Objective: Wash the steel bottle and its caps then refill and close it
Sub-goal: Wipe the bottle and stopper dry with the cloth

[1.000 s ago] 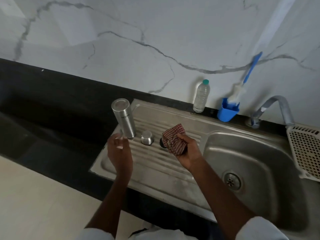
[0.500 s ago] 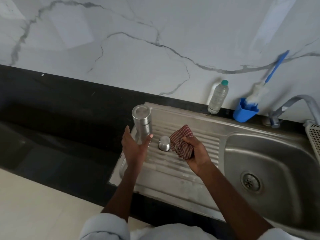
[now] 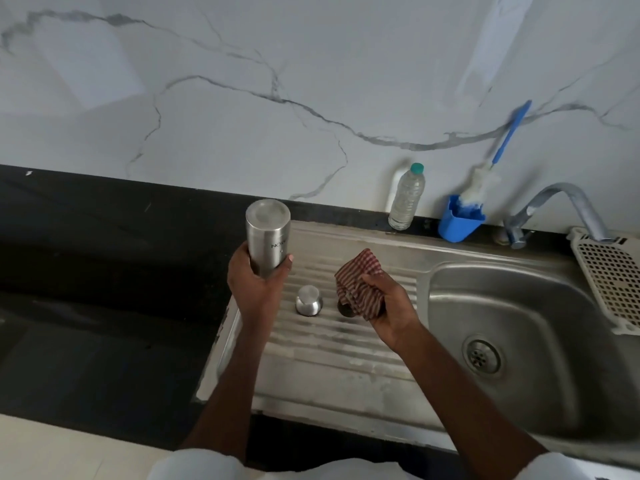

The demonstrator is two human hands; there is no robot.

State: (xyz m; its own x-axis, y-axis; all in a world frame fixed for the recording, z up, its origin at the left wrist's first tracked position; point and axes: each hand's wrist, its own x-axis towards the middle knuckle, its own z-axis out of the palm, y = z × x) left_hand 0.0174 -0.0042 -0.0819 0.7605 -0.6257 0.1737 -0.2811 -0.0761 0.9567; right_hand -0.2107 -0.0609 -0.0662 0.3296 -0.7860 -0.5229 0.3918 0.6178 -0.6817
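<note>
The steel bottle stands upside down, base up, at the back left corner of the ribbed drainboard. My left hand grips its lower part, thumb on the right side. A steel cap sits on the drainboard just right of that hand. A second, darker cap lies beside it, mostly hidden by a red checked cloth that my right hand holds bunched above the drainboard.
The sink basin with its drain lies to the right, under a steel tap. A plastic water bottle, a blue holder with a bottle brush, and a white perforated tray line the back and right. Black counter spreads left.
My left hand moved up from the drainboard's front to the upturned bottle and closed around it. My right hand kept holding the cloth over the darker cap.
</note>
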